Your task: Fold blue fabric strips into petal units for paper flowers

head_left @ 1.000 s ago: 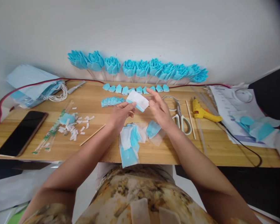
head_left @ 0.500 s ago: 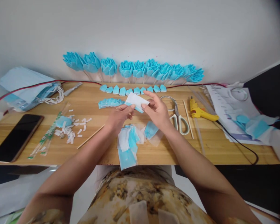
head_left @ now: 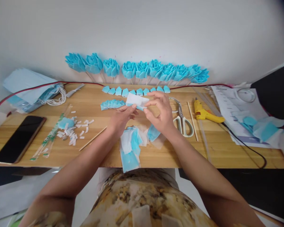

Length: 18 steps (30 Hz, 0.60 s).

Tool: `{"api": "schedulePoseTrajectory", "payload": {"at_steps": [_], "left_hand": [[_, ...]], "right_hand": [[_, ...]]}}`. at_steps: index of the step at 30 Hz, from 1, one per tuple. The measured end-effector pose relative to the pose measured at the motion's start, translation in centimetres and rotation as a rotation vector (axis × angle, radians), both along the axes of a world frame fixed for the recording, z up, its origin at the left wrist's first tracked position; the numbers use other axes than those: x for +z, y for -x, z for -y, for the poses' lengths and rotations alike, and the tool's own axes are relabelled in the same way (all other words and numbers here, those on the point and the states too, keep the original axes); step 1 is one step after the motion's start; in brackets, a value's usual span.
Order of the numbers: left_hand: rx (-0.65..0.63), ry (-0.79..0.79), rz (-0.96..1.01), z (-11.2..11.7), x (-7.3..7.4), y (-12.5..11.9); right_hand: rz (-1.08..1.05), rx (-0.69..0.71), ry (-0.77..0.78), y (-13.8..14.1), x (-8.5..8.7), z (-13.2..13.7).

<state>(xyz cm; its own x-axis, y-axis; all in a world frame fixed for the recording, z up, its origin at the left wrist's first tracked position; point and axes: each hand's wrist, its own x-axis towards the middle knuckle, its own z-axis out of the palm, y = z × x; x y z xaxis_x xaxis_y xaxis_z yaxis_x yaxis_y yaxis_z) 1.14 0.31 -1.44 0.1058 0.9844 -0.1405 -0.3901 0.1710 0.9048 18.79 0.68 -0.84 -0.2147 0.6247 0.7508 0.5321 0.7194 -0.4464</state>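
Observation:
Above the middle of the table I hold a small white and blue piece of mask fabric (head_left: 137, 100), its lower blue edge folded up. My left hand (head_left: 121, 118) pinches its lower left part between thumb and fingers. My right hand (head_left: 160, 111) pinches the lower right corner with thumb and index finger, the other fingers bent above. Below my hands lie loose blue and white fabric pieces (head_left: 129, 159). Behind them a row of folded blue petals (head_left: 125, 92) lines the table, with a strip of overlapping blue petals (head_left: 111, 104) to the left.
Blue fabric flowers (head_left: 142, 70) on sticks lean along the wall. Scissors (head_left: 183, 121), a wooden stick (head_left: 192, 121) and a yellow glue gun (head_left: 207, 114) lie at right. A phone (head_left: 20, 138), white scraps (head_left: 73, 138) and a stack of masks (head_left: 29, 85) are at left.
My right thumb and fingers have shifted along the fabric's lower right edge, the fingers now more bent. The fabric's right side has tipped up slightly, and the view has shifted a little.

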Motion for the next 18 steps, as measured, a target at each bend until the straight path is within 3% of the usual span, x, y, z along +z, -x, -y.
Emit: {"api": "schedulePoseTrajectory", "payload": {"at_steps": [12,18], "left_hand": [[-0.065,-0.025,0.025,0.34,0.24,-0.31],[-0.049,-0.035,0.010,0.20,-0.04,-0.28]], "right_hand": [[0.082,-0.045,-0.044,0.11,-0.87,-0.56],[0.069,-0.057,0.025,0.03,-0.63,-0.48]]}}
